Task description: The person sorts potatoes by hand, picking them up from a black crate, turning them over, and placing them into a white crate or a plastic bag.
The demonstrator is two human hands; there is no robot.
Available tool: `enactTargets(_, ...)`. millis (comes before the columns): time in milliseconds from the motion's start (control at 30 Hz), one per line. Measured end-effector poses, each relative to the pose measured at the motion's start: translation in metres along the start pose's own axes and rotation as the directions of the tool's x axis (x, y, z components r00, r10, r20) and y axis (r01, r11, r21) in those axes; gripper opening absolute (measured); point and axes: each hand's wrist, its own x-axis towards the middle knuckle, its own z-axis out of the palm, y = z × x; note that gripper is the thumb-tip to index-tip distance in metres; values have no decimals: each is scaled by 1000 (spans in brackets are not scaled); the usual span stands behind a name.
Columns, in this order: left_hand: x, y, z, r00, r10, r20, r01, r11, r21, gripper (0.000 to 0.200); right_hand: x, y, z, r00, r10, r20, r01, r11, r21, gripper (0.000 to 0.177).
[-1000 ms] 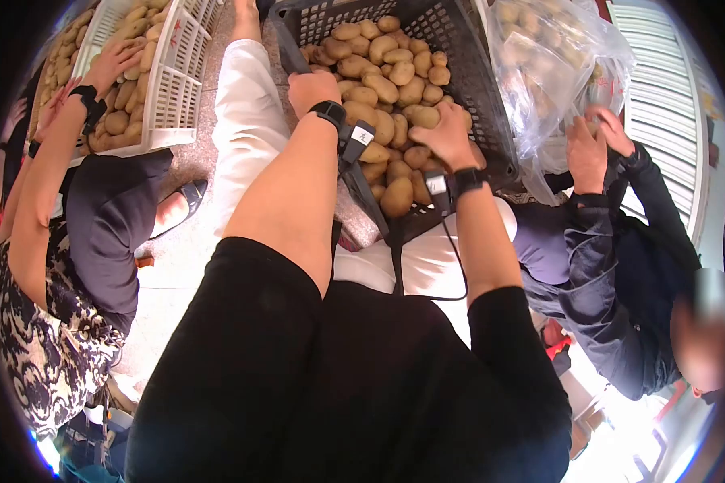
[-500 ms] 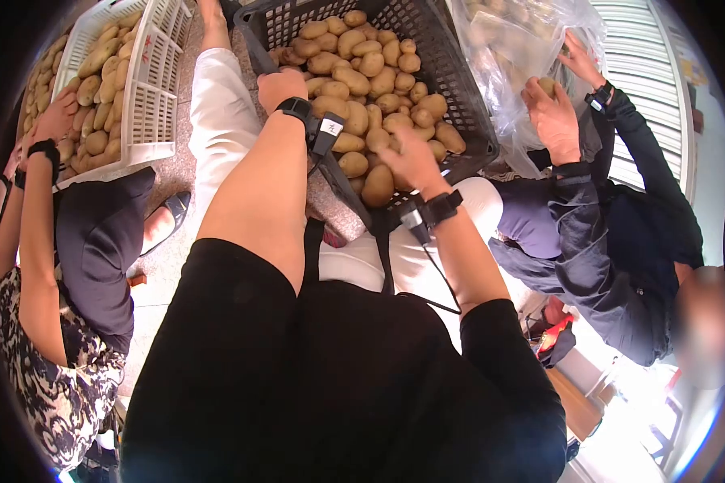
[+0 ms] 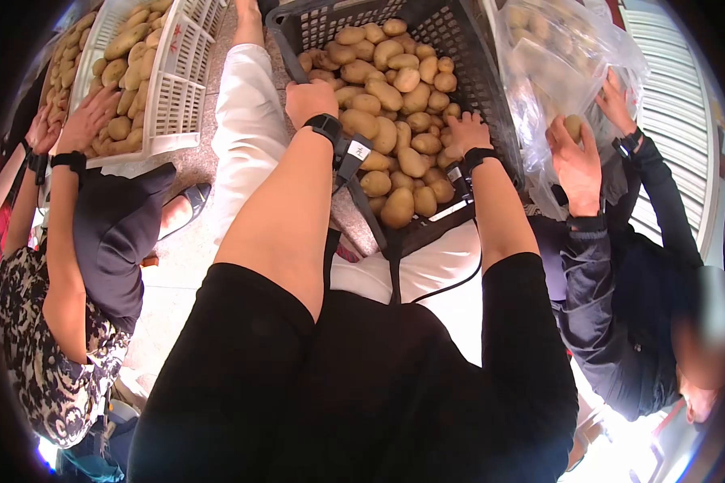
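A black plastic crate heaped with brown potatoes rests on my white-trousered lap. My left hand is closed around the crate's left rim; a black wristband with a tag sits on the wrist. My right hand, also wearing a black band, lies with fingers spread on the potatoes beside the crate's right wall. It holds nothing that I can see.
To the left, a white crate holds potatoes, and another person's hands rest on them. To the right, a person in dark sleeves holds a potato at a clear plastic bag. A white slatted panel stands behind.
My right hand moved from the near middle of the pile to the crate's right side. The left hand stayed on the rim. The person at right brought a potato to the bag.
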Motion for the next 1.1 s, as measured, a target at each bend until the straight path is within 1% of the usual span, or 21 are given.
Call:
enactTargets(33,0,-1,0,1000,1,9,-1,1000,-3,31,0,-4,-5,997,24,69,-20,998,-58,57)
enactTargets(67,2,-2,2,999,-15,28,16,1000,-6,32,5,-2,0,999,-1,47,5,997,-83,52)
enactTargets(167,2,-4,4,1000,17,0,-17,1000,-5,33,17,1,4,988,68,138,-73,997,32,46)
enactTargets(233,2,-4,3,1000,26,-8,-26,1000,3,33,19,4,8,994,32,105,-30,999,-21,46)
enactTargets(333,0,-2,1,1000,16,-7,-16,1000,-1,33,13,5,2,984,20,177,-14,999,-33,54)
enactTargets(400,0,-2,1,1000,-2,3,2,1000,-12,33,2,8,-7,949,37,313,-40,999,1,62)
enactTargets(433,2,-3,2,999,-14,36,15,1000,-19,34,-1,10,-4,948,43,314,-44,999,-2,62)
enactTargets(500,3,-3,3,997,-27,73,29,999,-30,34,-7,16,6,976,55,211,-105,967,232,63)
enactTargets(533,3,-2,2,997,-35,69,36,999,-14,34,-11,16,11,988,69,138,-103,961,258,64)
enactTargets(567,3,-2,1,997,-43,64,43,999,2,34,-13,16,16,988,71,136,-104,961,255,64)
enactTargets(633,3,-2,1,998,-29,53,29,1000,-9,36,-23,12,15,998,24,-56,1,909,417,57)
enactTargets(667,3,-2,1,999,-15,44,16,1000,-17,40,-28,10,16,994,-13,-111,72,830,552,52)
enactTargets(700,2,-3,1,999,-17,48,17,1000,-16,40,-38,1,8,994,-10,-108,68,831,552,52)
enactTargets(767,3,-4,2,999,19,35,-16,998,-67,40,-59,-25,-10,906,-172,-388,363,787,499,48)
enactTargets(800,5,-5,5,999,22,39,-19,997,-68,40,-68,-40,-16,907,-166,-388,358,788,500,48)
enactTargets(867,9,-11,11,999,50,15,-50,998,-30,40,-82,-70,-23,834,-211,-510,446,801,399,50)
enactTargets(900,8,-10,9,998,55,20,-54,998,-32,40,-83,-86,-16,835,-204,-511,441,804,400,50)
enactTargets(967,6,-7,6,998,58,31,-57,998,-21,40,-83,-113,3,821,-308,-481,452,865,218,55)
enactTargets(1000,5,-5,4,997,63,33,-63,998,-24,40,-86,-118,0,821,-303,-484,448,867,217,55)
enactTargets(1067,4,-2,1,998,-7,68,7,1000,5,40,-90,-123,-8,897,-244,-369,380,852,361,61)
enactTargets(1100,4,-4,2,997,-5,74,5,1000,1,40,-91,-123,-8,899,-238,-368,374,855,359,61)
